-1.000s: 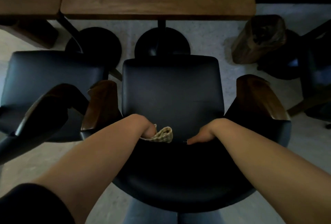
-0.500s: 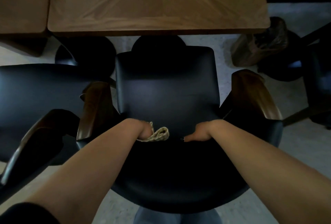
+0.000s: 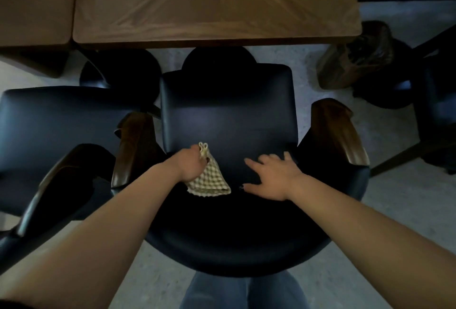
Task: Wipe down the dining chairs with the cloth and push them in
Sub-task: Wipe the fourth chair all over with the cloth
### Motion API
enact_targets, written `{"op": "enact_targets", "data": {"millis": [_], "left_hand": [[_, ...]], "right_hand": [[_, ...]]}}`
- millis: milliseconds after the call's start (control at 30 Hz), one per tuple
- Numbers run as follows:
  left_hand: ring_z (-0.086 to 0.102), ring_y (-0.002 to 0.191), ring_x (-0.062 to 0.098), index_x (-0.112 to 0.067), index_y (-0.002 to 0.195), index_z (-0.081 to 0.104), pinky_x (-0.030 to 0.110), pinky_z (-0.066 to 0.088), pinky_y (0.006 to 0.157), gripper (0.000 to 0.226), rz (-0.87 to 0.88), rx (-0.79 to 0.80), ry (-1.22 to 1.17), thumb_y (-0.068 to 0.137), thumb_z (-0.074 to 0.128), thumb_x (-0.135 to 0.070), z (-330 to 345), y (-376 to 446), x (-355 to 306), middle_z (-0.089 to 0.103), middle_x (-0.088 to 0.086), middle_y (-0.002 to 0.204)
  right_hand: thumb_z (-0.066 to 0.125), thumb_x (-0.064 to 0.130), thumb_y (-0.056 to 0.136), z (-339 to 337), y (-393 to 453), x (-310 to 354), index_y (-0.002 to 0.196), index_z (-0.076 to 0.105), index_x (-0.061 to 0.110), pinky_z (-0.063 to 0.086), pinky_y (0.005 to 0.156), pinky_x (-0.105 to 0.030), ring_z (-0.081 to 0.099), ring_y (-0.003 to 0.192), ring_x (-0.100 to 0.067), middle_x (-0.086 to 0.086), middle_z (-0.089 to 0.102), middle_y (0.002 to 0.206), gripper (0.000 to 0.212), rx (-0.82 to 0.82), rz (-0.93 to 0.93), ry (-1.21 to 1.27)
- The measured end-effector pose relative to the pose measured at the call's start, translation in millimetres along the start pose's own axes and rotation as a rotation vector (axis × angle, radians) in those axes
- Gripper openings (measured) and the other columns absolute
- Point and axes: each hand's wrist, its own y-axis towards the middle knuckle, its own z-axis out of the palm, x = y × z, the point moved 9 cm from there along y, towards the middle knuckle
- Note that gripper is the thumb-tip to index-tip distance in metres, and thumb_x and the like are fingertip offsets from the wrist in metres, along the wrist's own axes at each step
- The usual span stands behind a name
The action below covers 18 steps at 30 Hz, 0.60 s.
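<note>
The left hand (image 3: 188,166) is seen closed around the upper end of the cloth (image 3: 209,180), fingers curled over the bunched top while the rest of the fabric hangs and spreads below the fist. The right hand (image 3: 272,176) is held open, fingers spread and extended, laid flat at the junction of seat and backrest. The cloth, a pale waffle-textured piece, is located at the rear of the seat of the dining chair (image 3: 227,116), against the lower backrest; its long axis runs from the gripped narrow end, pointing toward the table, down to a wider bottom edge nearest the person. The two hands are noted as near but apart, with dark upholstery showing between them. The chair is bounded by a wooden armrest on the left (image 3: 133,145) and another on the right (image 3: 338,133). Its front seat edge lies just short of the wooden table (image 3: 214,2), with a narrow strip of pale floor (image 3: 404,212) visible between. A second chair (image 3: 61,116) stands just beside on the left, its armrest close to the first chair's. A dark wooden stump (image 3: 355,57) stands to the right, well apart.
</note>
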Motion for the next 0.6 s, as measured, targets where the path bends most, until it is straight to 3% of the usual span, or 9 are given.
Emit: {"op": "enact_targets", "data": {"millis": [100, 167, 233, 300, 367, 467, 600], "left_hand": [[0.062, 0.097, 0.041, -0.006, 0.107, 0.039, 0.036, 0.041, 0.071, 0.022, 0.079, -0.196, -0.102, 0.102, 0.044, -0.027, -22, -55, -16, 0.063, 0.022, 0.1], [0.063, 0.086, 0.04, -0.011, 0.105, 0.039, 0.038, 0.043, 0.065, 0.016, 0.083, -0.297, -0.142, 0.101, 0.046, -0.025, -19, -97, -19, 0.063, 0.016, 0.086], [0.065, 0.084, 0.04, -0.01, 0.117, 0.049, 0.04, 0.049, 0.068, 0.022, 0.07, -0.454, -0.131, 0.099, 0.047, -0.022, -10, -137, -18, 0.068, 0.016, 0.087], [0.066, 0.078, 0.035, -0.007, 0.113, 0.062, 0.036, 0.049, 0.069, 0.029, 0.13, -0.636, -0.064, 0.092, 0.048, -0.022, 5, -174, -24, 0.07, 0.013, 0.082], [0.069, 0.084, 0.028, -0.006, 0.103, 0.07, 0.035, 0.048, 0.083, 0.034, 0.203, -0.785, 0.003, 0.087, 0.046, -0.025, 23, -198, -34, 0.073, 0.008, 0.088], [0.069, 0.1, 0.021, -0.009, 0.104, 0.074, 0.041, 0.036, 0.107, 0.039, 0.195, -0.965, -0.015, 0.087, 0.044, -0.028, 35, -210, -36, 0.074, 0.006, 0.106], [0.066, 0.109, 0.019, -0.012, 0.109, 0.073, 0.058, 0.021, 0.116, 0.036, 0.24, -1.086, -0.03, 0.089, 0.046, -0.025, 31, -216, -39, 0.073, 0.004, 0.109]], "right_hand": [[0.027, 0.072, 0.088, -29, -48, 12, 0.153, -0.004, 0.03, 0.008, 0.117, -0.055, 0.01, 0.146, -0.027, -0.006, 0.012, 0.158, 0.083, -0.258, -0.041, 0.03], [0.025, 0.072, 0.087, -27, -80, 18, 0.153, -0.003, 0.03, 0.013, 0.118, -0.051, 0.01, 0.146, -0.027, -0.007, 0.01, 0.159, 0.083, -0.347, -0.054, 0.055], [0.022, 0.073, 0.085, -15, -108, 23, 0.153, 0.009, 0.027, 0.023, 0.116, -0.049, 0.021, 0.144, -0.028, -0.009, 0.018, 0.157, 0.083, -0.424, -0.065, 0.077], [0.026, 0.071, 0.086, -1, -128, 29, 0.149, 0.03, 0.021, 0.037, 0.108, -0.047, 0.04, 0.135, -0.031, -0.013, 0.035, 0.15, 0.081, -0.492, -0.084, 0.067], [0.03, 0.068, 0.087, 9, -138, 35, 0.142, 0.044, 0.016, 0.044, 0.101, -0.046, 0.05, 0.126, -0.031, -0.013, 0.047, 0.142, 0.076, -0.549, -0.11, 0.049], [0.031, 0.067, 0.086, 7, -141, 38, 0.135, 0.052, 0.014, 0.045, 0.097, -0.045, 0.052, 0.122, -0.03, -0.012, 0.053, 0.136, 0.075, -0.616, -0.111, 0.031], [0.033, 0.067, 0.083, 2, -141, 38, 0.129, 0.058, 0.013, 0.041, 0.101, -0.048, 0.051, 0.122, -0.03, -0.011, 0.056, 0.132, 0.075, -0.67, -0.099, 0.004]]}}
